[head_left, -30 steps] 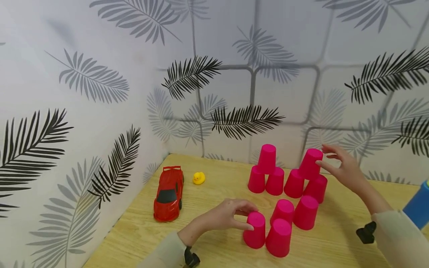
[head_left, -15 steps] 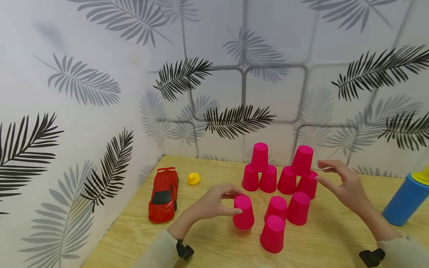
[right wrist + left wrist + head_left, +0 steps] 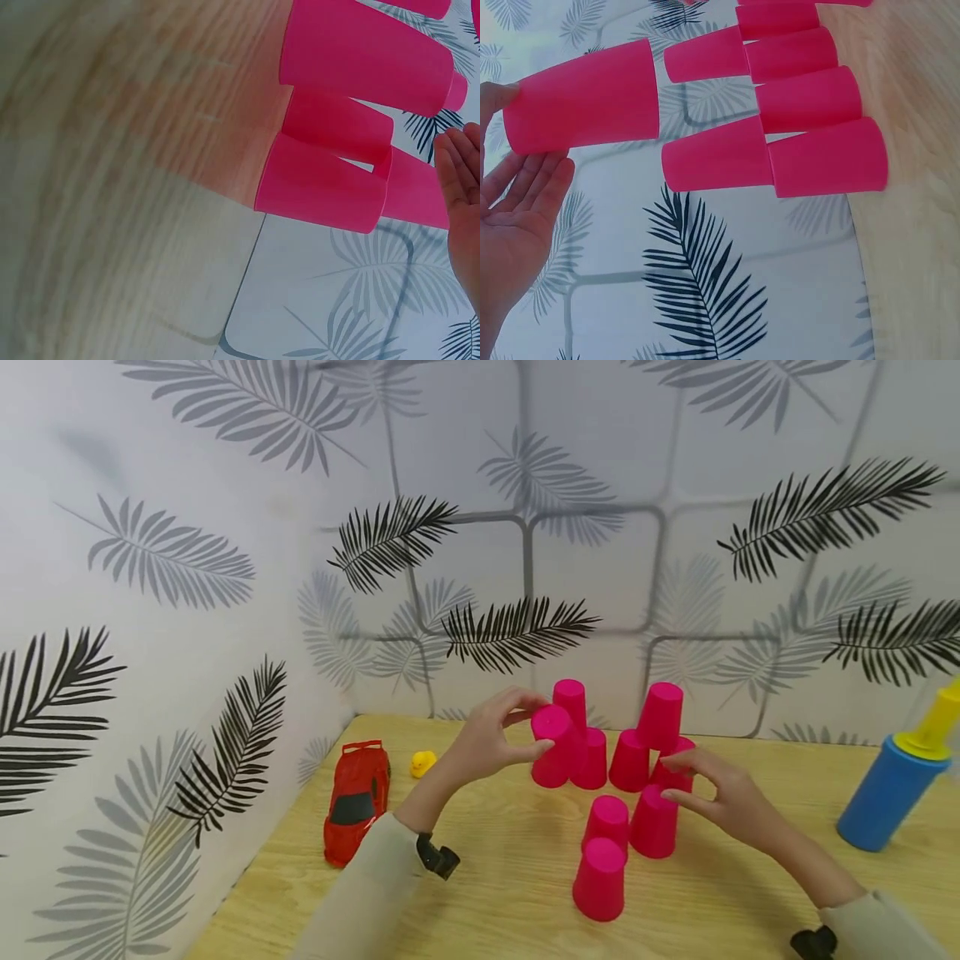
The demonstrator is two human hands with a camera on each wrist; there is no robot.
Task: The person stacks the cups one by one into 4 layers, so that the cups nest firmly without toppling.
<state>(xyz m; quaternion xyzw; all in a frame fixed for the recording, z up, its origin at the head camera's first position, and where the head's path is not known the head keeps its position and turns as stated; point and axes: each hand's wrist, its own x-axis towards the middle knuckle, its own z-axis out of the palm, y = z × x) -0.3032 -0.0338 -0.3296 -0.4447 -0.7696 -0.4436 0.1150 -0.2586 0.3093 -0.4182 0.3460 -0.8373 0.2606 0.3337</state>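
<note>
My left hand (image 3: pixel 487 739) holds an upside-down pink cup (image 3: pixel 552 735) between thumb and fingers. In the left wrist view this cup (image 3: pixel 585 97) is raised above the table, apart from the others. It overlaps the back left stack in the head view, where one pink cup (image 3: pixel 570 697) sits on two others. The back right stack has a top cup (image 3: pixel 661 717) on two more. My right hand (image 3: pixel 723 793) has its thumb and fingertips near a front cup (image 3: pixel 654 827); its fingers (image 3: pixel 450 169) look straight in the right wrist view. Two more pink cups (image 3: pixel 600 885) stand in front.
A red toy car (image 3: pixel 356 797) and a yellow rubber duck (image 3: pixel 422 764) lie at the left of the wooden table (image 3: pixel 487 868). A blue cylinder with a yellow top (image 3: pixel 888 793) stands at the right. A patterned wall (image 3: pixel 517 568) rises behind.
The left hand has lifted the front left cup and carried it back beside the back left stack. The right hand has left the back right stack's top cup and come down toward a front cup.
</note>
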